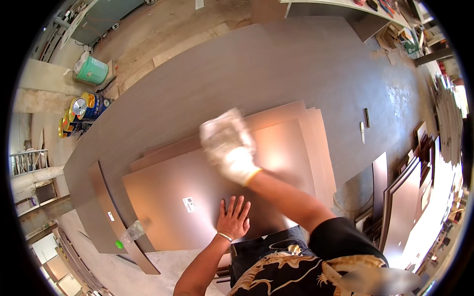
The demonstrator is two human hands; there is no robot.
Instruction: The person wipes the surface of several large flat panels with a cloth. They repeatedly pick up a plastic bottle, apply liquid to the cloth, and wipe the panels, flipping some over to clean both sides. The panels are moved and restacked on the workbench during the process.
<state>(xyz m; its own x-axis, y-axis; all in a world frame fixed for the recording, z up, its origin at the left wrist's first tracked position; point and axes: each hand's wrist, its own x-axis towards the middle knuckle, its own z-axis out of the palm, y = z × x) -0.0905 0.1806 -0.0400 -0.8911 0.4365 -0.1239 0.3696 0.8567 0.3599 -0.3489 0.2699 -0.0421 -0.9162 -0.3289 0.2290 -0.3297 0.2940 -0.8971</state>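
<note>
A stack of glossy copper-brown laminate sheets (pixel 281 148) lies on a large dark grey-brown board (pixel 276 69). My right hand (pixel 228 144), in a white cloth glove, presses down on the top sheet with what looks like a white cloth under it; the hand is blurred. My left hand (pixel 234 219) is bare, wears a thin wristband, and rests flat with fingers spread on the near edge of the top sheet. A small white label (pixel 188 203) is stuck on that sheet, left of my left hand.
A narrow dark strip (pixel 121 217) lies along the left end, with a clear plastic bottle with a green cap (pixel 129 233) on it. Two small tools (pixel 365 124) lie on the board at right. Paint cans (pixel 85 108) and a green bucket (pixel 91 70) stand on the floor at left. More panels (pixel 402 197) lean at right.
</note>
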